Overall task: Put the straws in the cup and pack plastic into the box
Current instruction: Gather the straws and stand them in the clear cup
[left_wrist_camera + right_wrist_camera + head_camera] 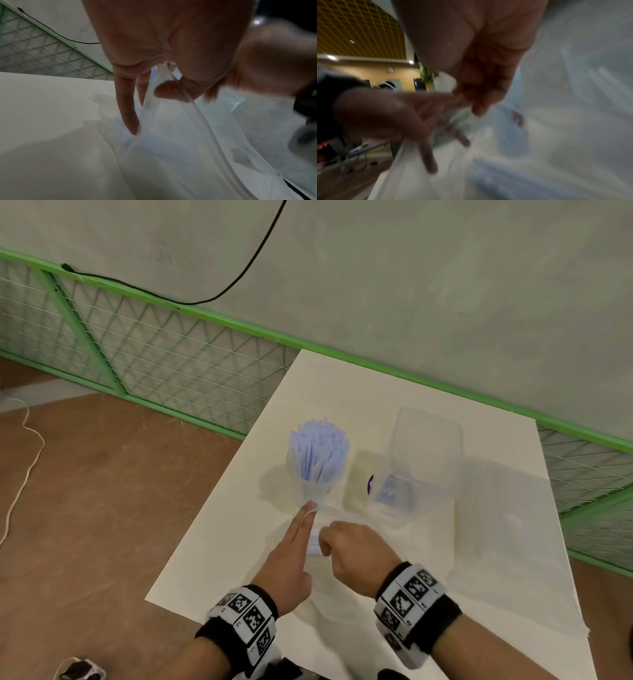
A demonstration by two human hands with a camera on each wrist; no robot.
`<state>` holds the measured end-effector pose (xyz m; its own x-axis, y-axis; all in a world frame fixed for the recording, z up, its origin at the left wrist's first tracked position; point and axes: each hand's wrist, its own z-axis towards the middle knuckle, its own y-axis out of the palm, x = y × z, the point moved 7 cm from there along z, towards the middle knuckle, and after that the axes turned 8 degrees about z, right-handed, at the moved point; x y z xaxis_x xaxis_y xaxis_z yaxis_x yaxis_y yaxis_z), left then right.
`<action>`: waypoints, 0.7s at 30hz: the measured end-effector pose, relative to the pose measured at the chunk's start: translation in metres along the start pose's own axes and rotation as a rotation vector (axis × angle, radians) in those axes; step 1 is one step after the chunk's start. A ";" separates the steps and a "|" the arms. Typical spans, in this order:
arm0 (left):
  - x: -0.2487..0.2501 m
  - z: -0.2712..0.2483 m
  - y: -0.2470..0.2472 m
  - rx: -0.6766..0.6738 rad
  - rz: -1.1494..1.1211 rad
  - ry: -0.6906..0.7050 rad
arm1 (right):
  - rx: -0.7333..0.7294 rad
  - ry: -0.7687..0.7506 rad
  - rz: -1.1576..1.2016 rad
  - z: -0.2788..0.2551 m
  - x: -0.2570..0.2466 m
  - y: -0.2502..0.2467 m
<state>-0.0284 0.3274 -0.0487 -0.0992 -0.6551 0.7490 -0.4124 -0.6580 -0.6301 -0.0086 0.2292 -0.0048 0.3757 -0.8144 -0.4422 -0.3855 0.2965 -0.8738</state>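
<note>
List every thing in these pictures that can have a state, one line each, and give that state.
straws: standing bunched upright in the cup.
cup: upright on the table, full of straws.
box: clear, open, no lid on it.
plastic bag: out of the box, held between both hands.
left hand: pinching the bag.
right hand: curled on the bag.

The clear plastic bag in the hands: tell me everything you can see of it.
The clear plastic bag is thin, see-through film, limp and creased, with a ridged strip like a zip seal running along its edge. Most of it drapes down onto the white table, near the cup of straws. The left hand pinches its upper edge between thumb and fingers; the right hand curls round it close by. What it contains cannot be told.
</note>
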 end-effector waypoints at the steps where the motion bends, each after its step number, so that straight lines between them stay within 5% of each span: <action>1: 0.002 0.000 0.000 -0.004 0.003 0.003 | -0.097 0.069 -0.063 0.001 0.014 0.020; 7: 0.018 -0.005 0.003 -0.041 -0.007 0.058 | -0.111 0.216 -0.041 0.021 0.065 0.074; 16: 0.025 -0.007 -0.003 -0.012 0.014 0.079 | -0.190 0.237 -0.205 0.027 0.062 0.093; 21: 0.018 -0.006 -0.008 0.008 0.027 0.053 | -0.145 0.346 0.012 0.009 0.071 0.090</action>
<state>-0.0321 0.3230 -0.0296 -0.1582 -0.6524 0.7412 -0.4017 -0.6432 -0.6519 -0.0089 0.2029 -0.1166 0.0728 -0.9392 -0.3356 -0.5128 0.2533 -0.8203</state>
